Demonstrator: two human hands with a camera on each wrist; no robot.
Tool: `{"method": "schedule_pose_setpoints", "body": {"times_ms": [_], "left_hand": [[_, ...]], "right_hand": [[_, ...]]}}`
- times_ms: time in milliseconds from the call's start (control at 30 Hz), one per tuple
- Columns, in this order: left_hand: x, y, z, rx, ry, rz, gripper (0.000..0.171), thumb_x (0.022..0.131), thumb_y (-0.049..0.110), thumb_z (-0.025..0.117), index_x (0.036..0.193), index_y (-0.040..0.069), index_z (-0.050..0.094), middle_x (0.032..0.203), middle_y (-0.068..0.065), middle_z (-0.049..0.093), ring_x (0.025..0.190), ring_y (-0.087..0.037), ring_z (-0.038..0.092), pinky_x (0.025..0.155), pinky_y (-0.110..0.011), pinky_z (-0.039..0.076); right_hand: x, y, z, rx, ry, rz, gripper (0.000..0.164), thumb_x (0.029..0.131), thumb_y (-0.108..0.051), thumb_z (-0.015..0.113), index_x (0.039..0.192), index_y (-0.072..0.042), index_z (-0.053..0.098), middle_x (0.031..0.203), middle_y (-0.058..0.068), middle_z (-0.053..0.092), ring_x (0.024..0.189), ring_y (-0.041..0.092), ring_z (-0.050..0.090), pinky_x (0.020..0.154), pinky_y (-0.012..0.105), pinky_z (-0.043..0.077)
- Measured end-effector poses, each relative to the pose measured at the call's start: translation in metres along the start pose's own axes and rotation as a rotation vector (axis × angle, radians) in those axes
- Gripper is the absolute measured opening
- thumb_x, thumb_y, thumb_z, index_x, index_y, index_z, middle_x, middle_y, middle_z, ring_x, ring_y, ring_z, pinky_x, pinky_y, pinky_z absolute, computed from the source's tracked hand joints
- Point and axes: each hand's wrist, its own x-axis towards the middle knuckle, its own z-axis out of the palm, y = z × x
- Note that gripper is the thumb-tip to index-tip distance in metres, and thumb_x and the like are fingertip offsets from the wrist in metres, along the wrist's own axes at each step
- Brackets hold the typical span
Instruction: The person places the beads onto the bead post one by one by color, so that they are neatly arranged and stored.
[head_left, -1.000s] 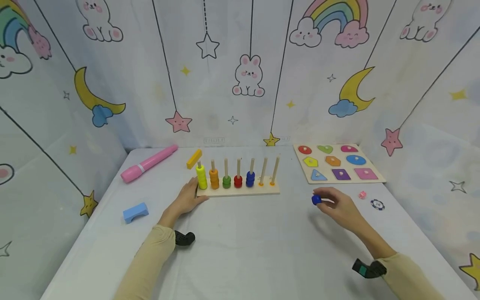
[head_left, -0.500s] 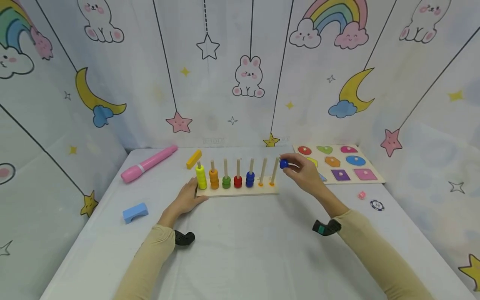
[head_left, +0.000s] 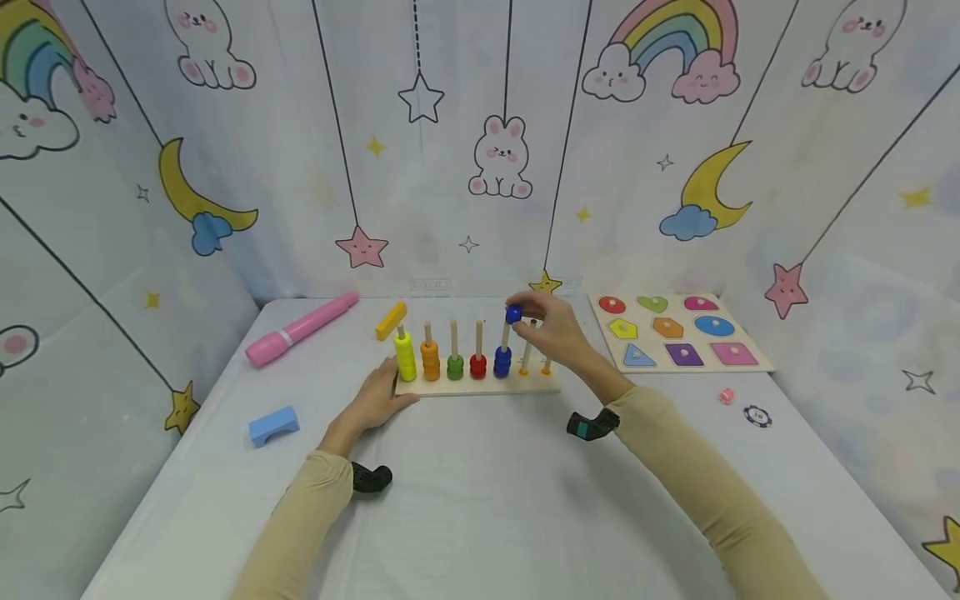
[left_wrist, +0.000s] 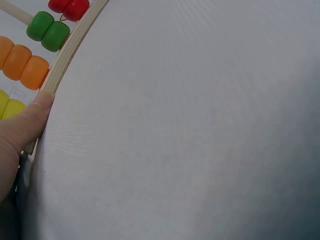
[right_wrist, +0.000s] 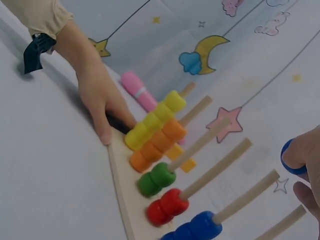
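Observation:
A wooden peg board stands at the table's middle, its pegs carrying yellow, orange, green, red and blue beads. At its left end my left hand holds the base; in the left wrist view the thumb presses the front edge beside the orange beads. With thumb and fingertips my right hand pinches a blue bead at the top of the peg that bears the blue beads. The right wrist view shows the pinched bead close to the tip of that peg.
Behind on the right lies a shape puzzle board. A pink dice-like piece and a round chip lie in front of it. To the left are a pink marker-shaped toy, a yellow block and a blue arch block.
My right hand has carried the blue bead from the right side of the table leftward and up, over the two right-hand pegs, to the blue peg. The left hand stays on the board.

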Motion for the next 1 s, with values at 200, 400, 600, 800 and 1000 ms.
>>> {"method": "schedule_pose_setpoints", "body": {"times_ms": [200,400,600,800,1000], "left_hand": [[0.001,0.001,0.0,0.003,-0.004,-0.013,0.084,0.091,0.035,0.062,0.148,-0.004,0.015,0.152,-0.027,0.016,0.141,-0.039,0.01,0.115,-0.051,0.008],[0.001,0.003,-0.003,0.005,-0.002,-0.013,0.083,0.092,0.034,0.061,0.148,-0.005,0.015,0.152,-0.027,0.016,0.14,-0.039,0.01,0.115,-0.051,0.007],[0.002,0.003,-0.005,0.003,0.0,-0.009,0.083,0.092,0.036,0.062,0.148,-0.005,0.016,0.152,-0.027,0.016,0.141,-0.039,0.011,0.115,-0.05,0.007],[0.001,0.001,-0.004,0.011,0.006,-0.002,0.082,0.092,0.034,0.062,0.147,-0.006,0.016,0.152,-0.027,0.017,0.14,-0.039,0.011,0.115,-0.05,0.008],[0.0,0.001,-0.001,0.009,0.001,-0.002,0.082,0.092,0.033,0.062,0.148,-0.006,0.016,0.152,-0.027,0.016,0.14,-0.039,0.011,0.115,-0.05,0.007]], "right_hand": [[0.007,0.013,0.007,-0.048,0.002,-0.004,0.033,0.084,0.005,0.065,0.116,-0.002,0.061,0.113,0.008,0.06,0.103,0.019,0.063,0.09,0.027,0.051],[0.01,0.007,0.006,-0.067,0.016,-0.022,0.024,0.084,0.006,0.066,0.107,0.001,0.064,0.114,0.012,0.054,0.103,0.023,0.06,0.091,0.026,0.05],[0.014,0.005,0.007,-0.083,0.005,-0.034,0.023,0.083,0.006,0.067,0.104,0.0,0.059,0.112,0.012,0.063,0.104,0.021,0.063,0.089,0.025,0.051],[0.015,0.006,0.011,-0.143,-0.034,-0.036,0.032,0.08,0.001,0.072,0.108,-0.004,0.057,0.106,0.005,0.062,0.103,0.017,0.061,0.095,0.03,0.048],[0.015,0.011,0.014,-0.2,-0.069,-0.02,0.036,0.077,0.001,0.076,0.109,-0.002,0.061,0.105,0.006,0.06,0.099,0.019,0.061,0.092,0.031,0.051]]}}
